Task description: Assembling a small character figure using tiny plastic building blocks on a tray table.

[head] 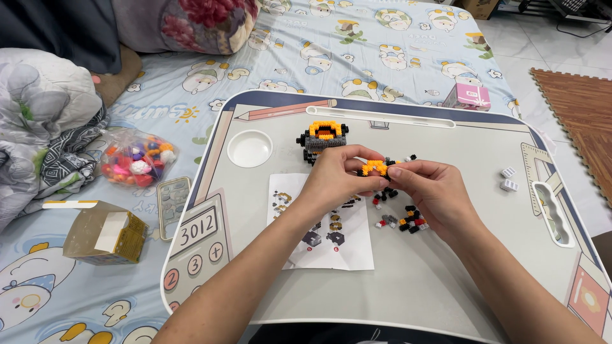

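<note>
Both hands meet over the middle of a grey lap desk [446, 280]. My left hand [335, 175] and my right hand [430, 188] pinch between their fingertips a small orange and black block piece [376, 167]. Behind them stands a partly built block model [325, 138], grey and black with an orange top. Several loose tiny bricks [405, 220], black, red, grey and orange, lie under my right hand. A white instruction sheet [322, 245] lies under my left wrist.
Two white bricks [508, 179] lie near the desk's right slot [553, 213]. A round cup recess [250, 148] is at the desk's upper left. On the bedsheet sit a bag of colourful pieces [135, 159], a phone [173, 205], an open cardboard box [105, 232] and a pink box [468, 97].
</note>
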